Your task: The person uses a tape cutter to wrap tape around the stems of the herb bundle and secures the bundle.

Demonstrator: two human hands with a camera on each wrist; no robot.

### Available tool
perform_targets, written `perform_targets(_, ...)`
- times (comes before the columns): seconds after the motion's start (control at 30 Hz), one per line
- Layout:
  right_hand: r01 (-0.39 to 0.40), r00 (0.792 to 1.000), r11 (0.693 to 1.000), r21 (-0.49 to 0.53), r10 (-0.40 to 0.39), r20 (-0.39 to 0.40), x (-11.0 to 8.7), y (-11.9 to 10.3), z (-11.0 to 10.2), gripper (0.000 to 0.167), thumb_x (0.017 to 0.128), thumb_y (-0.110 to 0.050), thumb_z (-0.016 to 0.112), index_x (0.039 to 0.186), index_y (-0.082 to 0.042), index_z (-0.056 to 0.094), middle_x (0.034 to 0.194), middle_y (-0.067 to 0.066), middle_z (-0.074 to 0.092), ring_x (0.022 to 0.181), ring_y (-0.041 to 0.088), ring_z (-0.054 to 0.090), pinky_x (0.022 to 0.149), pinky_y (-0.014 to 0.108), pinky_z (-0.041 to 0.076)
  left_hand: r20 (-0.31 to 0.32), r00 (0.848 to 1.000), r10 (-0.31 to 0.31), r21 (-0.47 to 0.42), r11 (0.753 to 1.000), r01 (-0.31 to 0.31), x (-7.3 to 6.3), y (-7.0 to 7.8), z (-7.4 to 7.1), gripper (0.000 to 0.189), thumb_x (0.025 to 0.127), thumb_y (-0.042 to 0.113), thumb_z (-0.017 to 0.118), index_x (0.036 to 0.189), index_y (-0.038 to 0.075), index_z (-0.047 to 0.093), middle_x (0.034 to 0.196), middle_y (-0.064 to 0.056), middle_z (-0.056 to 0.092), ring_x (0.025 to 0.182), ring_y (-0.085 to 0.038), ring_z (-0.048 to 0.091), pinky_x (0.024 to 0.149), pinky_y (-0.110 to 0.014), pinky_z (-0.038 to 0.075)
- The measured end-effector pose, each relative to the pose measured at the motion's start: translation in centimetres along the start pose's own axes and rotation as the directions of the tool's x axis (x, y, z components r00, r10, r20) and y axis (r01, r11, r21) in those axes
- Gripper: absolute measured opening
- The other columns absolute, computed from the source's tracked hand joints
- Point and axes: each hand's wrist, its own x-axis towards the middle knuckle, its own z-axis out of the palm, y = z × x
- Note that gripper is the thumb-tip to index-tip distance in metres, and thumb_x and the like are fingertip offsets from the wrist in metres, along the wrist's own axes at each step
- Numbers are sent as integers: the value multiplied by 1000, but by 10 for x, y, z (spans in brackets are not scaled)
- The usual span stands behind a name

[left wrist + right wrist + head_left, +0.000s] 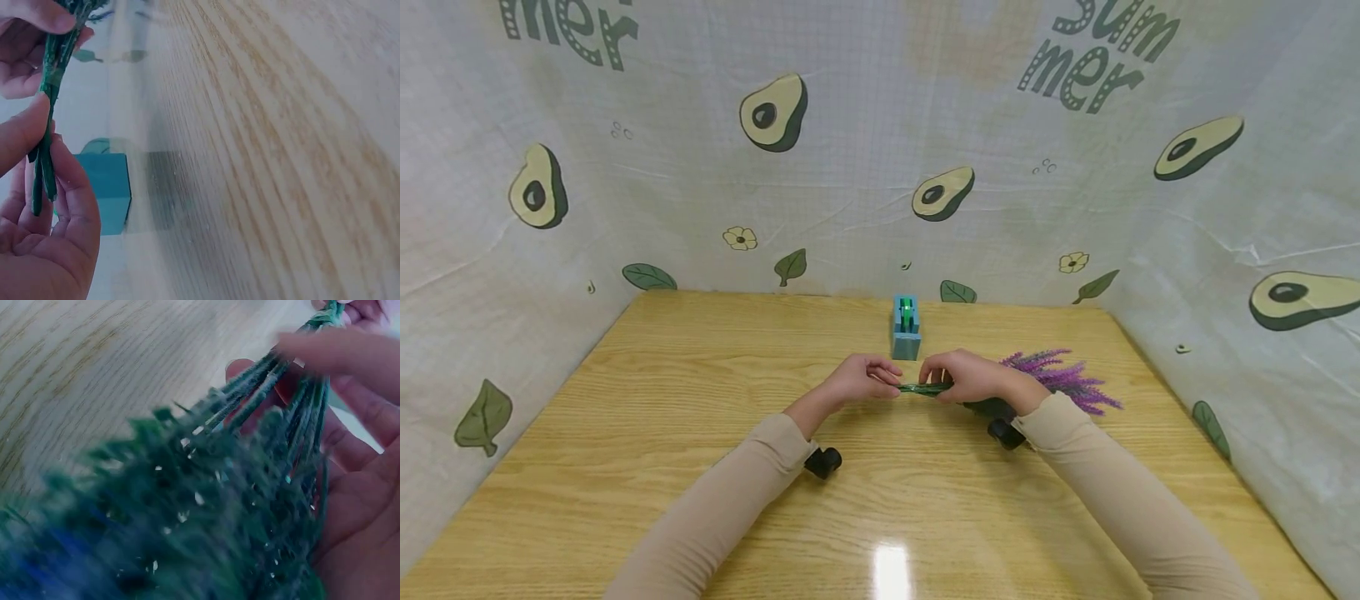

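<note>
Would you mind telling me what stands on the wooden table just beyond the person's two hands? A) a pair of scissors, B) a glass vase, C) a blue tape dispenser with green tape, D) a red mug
C: a small blue tape dispenser with green tape stands upright on the table, just behind the left hand and right hand, which hold the green stems.

Two hands are at work: the left hand (859,379) and the right hand (964,377), meeting over one wooden counter (700,392). Between them runs one bunch of green stems (923,389), and its purple flower heads (1060,379) form one cluster just beyond the right hand. One blue tape dispenser (906,327) stands just past the two hands. One small black wrist camera shows under each forearm, two in all (823,461) (1004,432).
</note>
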Motion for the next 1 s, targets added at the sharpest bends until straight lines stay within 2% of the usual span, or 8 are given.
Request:
perform_targets(0.07, 4, 1000, 1000, -3, -4, 2, 1, 0, 0, 14, 89, -4, 60, 102, -3, 66, 86, 1, 62, 72, 11, 55, 65, 27, 48, -5, 1000, 4, -13, 1000, -5, 1, -1, 0, 36, 80, 2, 73, 113, -4, 60, 92, -6, 68, 84, -17, 63, 76, -31, 51)
perform_targets(0.13, 10, 1000, 1000, -20, -10, 2, 2, -2, -1, 15, 93, -7, 55, 100, -1, 67, 86, 2, 64, 70, 9, 54, 65, 26, 47, -11, 1000, -2, -12, 1000, 2, 1, -1, 0, 41, 79, 2, 73, 117, -3, 58, 92, -6, 68, 84, -18, 64, 76, -30, 51)
perform_targets(0.27, 16, 1000, 998, -64, -16, -7, 4, -4, -1, 16, 95, -6, 53, 95, -1, 68, 85, 2, 64, 69, 9, 52, 65, 25, 46, -9, 1000, -14, -1, 1000, 14, 1, -2, 0, 45, 79, 3, 74, 121, -2, 58, 94, -7, 67, 85, -19, 64, 77, -31, 51)
perform_targets(0.53, -3, 1000, 997, -80, 1, -22, 4, -2, -1, 13, 95, -7, 54, 91, -5, 66, 78, -3, 58, 63, 6, 45, 61, 24, 42, -17, 1000, -16, 105, 994, 18, 0, -1, 1, 19, 82, 12, 73, 99, 6, 73, 93, -1, 66, 80, -14, 58, 73, -34, 50)
perform_targets(0.7, 14, 1000, 998, -57, -14, -8, 3, -3, -1, 12, 96, -7, 52, 90, -6, 63, 75, 0, 58, 61, 10, 50, 58, 24, 43, -23, 998, -51, 82, 995, 53, -2, 1, 0, 18, 82, 14, 73, 99, 9, 74, 94, -1, 65, 81, -15, 59, 75, -35, 51)
perform_targets(0.83, -11, 999, 1000, 18, 10, 32, 3, -2, 0, 12, 96, -9, 52, 94, -2, 61, 79, 9, 61, 63, 18, 58, 57, 24, 46, -26, 999, -45, 67, 997, 47, -1, -1, -1, 18, 81, 13, 74, 98, 7, 74, 94, -2, 66, 81, -15, 60, 75, -35, 51)
perform_targets(0.9, -18, 999, 999, 34, 17, 34, 3, -2, 0, 11, 95, -9, 54, 96, -1, 61, 79, 9, 61, 62, 18, 57, 56, 24, 46, -25, 999, -45, 49, 998, 46, 0, -1, -2, 18, 80, 11, 74, 97, 6, 74, 94, -3, 66, 81, -15, 61, 75, -35, 52)
perform_targets(1.0, -4, 1000, 1000, 11, 4, 11, 3, -1, 0, 8, 93, -10, 58, 94, -4, 62, 79, 1, 60, 63, 12, 53, 58, 25, 44, -16, 998, -55, 2, 999, 55, 0, -1, -2, 18, 80, 7, 74, 97, 4, 73, 93, -5, 66, 79, -15, 62, 75, -35, 53)
